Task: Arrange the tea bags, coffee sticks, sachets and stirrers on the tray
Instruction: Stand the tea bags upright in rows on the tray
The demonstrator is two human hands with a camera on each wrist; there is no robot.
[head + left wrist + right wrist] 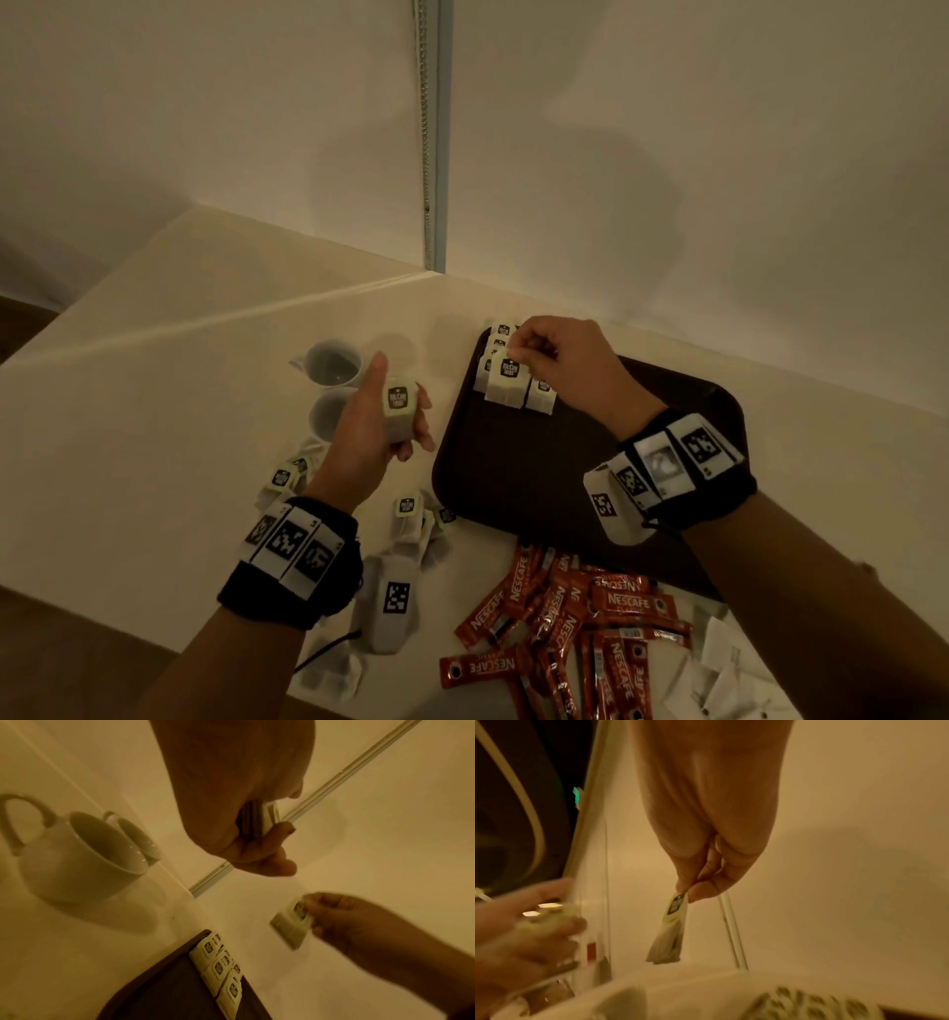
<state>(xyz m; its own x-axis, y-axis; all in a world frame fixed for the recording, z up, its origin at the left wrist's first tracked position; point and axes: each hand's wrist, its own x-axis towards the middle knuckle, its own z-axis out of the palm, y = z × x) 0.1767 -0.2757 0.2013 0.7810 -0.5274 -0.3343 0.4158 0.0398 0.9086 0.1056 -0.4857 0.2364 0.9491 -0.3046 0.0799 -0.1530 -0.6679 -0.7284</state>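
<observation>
Tea bags fill only the far left corner of the dark, smooth, round-cornered tray, in an overlapping row; the right hand pinches one papery tea bag by its tag above them; the left hand grips a small stack left of the tray; loose bags, glossy red coffee sticks and white sachets remain on the table; stirrers I cannot see.

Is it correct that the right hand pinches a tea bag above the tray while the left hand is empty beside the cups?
Not quite. The left hand is not empty: its grip is on a small stack of tea bags, as the head view shows. The rest holds: the right hand pinches a tea bag above the tray, beside the cups.
</observation>
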